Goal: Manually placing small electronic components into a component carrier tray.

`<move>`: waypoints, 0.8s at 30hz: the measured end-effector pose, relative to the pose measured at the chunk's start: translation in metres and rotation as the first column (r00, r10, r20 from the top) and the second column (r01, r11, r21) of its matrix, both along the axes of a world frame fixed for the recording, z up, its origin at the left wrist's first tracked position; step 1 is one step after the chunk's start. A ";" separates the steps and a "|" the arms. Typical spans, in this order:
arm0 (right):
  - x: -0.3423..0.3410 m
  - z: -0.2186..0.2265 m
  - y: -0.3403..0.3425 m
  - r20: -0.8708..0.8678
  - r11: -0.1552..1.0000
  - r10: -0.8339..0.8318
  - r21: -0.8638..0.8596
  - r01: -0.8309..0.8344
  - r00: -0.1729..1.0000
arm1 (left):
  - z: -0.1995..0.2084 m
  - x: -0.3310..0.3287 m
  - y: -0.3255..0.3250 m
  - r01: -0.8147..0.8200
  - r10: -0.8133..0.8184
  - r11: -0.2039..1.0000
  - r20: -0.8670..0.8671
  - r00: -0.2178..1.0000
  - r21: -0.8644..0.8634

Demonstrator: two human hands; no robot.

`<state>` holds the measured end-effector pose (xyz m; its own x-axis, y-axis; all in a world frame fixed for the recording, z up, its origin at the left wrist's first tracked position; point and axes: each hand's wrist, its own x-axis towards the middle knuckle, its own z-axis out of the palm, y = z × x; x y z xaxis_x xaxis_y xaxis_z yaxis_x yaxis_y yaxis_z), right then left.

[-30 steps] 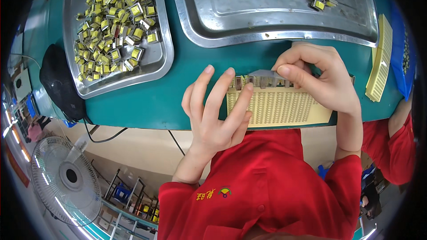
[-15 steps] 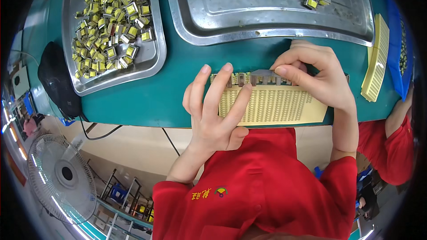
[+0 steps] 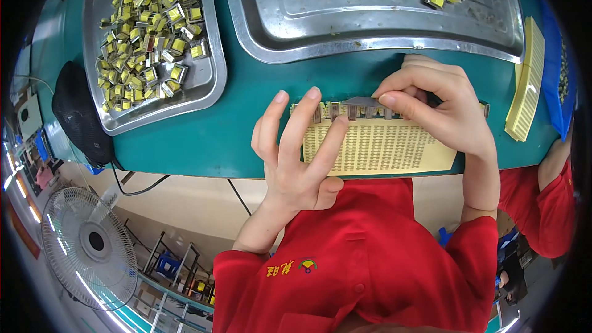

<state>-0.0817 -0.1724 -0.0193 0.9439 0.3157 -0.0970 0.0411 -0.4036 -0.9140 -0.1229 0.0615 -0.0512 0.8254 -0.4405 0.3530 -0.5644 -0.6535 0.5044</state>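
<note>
Where components (image 3: 335,111) run lengthwise beyond the yellow sheet (image 3: 377,148), the right hand (image 3: 441,100) pinches a grey strip (image 3: 359,101); the spread left hand (image 3: 293,163) touches them.

It looks like a factory workshop: a green workbench (image 3: 185,142) bears a metal tray (image 3: 205,86) heaped with small yellow-and-silver components (image 3: 145,43). Off its near edge, leftward, is a large fan (image 3: 95,240); by its right end, a red-clad co-worker (image 3: 539,209).
</note>
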 end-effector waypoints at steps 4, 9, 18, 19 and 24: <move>0.001 0.000 0.000 0.026 1.000 0.015 -0.011 -0.015 1.000 | 0.001 0.000 0.000 -0.002 0.002 1.000 -0.003 1.000 0.008; 0.001 0.000 0.000 0.039 1.000 0.022 -0.020 -0.021 0.999 | 0.002 0.000 -0.001 -0.002 0.002 0.999 0.009 1.000 0.032; 0.000 0.000 0.001 0.010 1.000 0.011 -0.014 -0.010 1.000 | 0.002 -0.001 -0.002 -0.016 0.011 0.997 0.068 0.998 0.080; 0.000 0.000 0.001 0.009 1.000 0.013 -0.017 -0.013 1.000 | 0.003 -0.001 -0.003 -0.019 0.014 0.997 0.069 0.998 0.081; 0.000 0.001 0.001 -0.014 1.000 0.014 -0.016 -0.014 1.000 | 0.003 -0.001 -0.003 -0.020 0.015 0.997 0.062 0.998 0.075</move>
<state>-0.0814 -0.1714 -0.0179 0.9379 0.3271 -0.1155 0.0339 -0.4178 -0.9079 -0.1238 0.0584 -0.0483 0.8109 -0.4536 0.3697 -0.5811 -0.6983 0.4179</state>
